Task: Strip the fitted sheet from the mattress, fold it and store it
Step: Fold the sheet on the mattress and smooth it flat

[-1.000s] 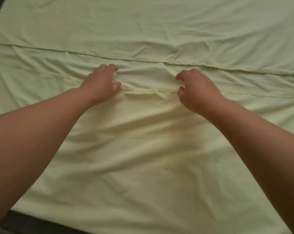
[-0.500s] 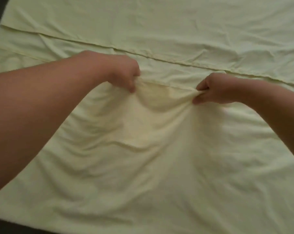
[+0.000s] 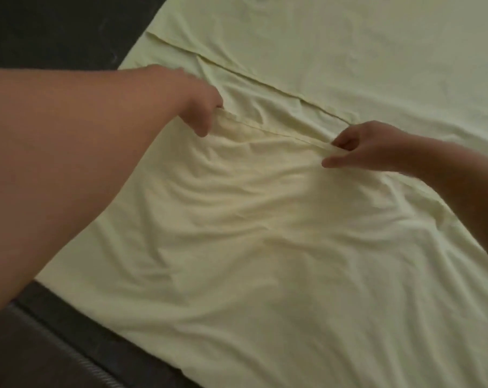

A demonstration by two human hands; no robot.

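Sheet [image 3: 265, 261] lies flat on a dark surface [image 3: 55, 37]; this looks like the folding step.
Left hand [image 3: 200, 107] at ten o'clock and right hand [image 3: 368, 147] at three o'clock each pinch its edge; next, I think, lift both together and fold it over evenly.

Both arms were in shot over the sheet [image 3: 265, 247], and both were bare. Off the sheet's left edge, my left forearm [image 3: 83, 152] was broad, smooth and uncovered right to the wrist, and my left hand [image 3: 198, 105] was bare too. Toward the sheet's right side, my right forearm [image 3: 461, 177] was likewise uncovered and my right hand [image 3: 371, 147] bare. Anything finer was too blurred to tell.
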